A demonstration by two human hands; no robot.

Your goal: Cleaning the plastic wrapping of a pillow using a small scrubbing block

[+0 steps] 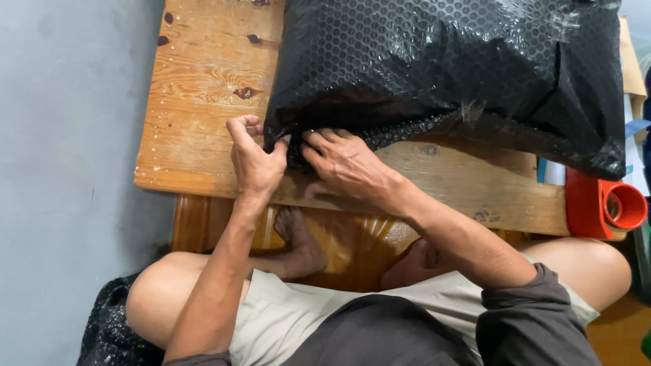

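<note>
A large parcel wrapped in black bubble wrap [447, 68] lies on a low wooden table [196, 102], filling its right half. My left hand [254, 159] pinches the wrap's near-left corner with thumb and fingers. My right hand [346, 166] presses its fingers onto the same corner edge, right beside the left hand. Both hands touch the black wrap at the parcel's lower-left end.
A red tape dispenser [607, 207] sits at the table's right end. More black bubble wrap [108, 322] lies on the grey floor [61, 169] at lower left. My bare knees and a foot [298, 247] are under the table's near edge.
</note>
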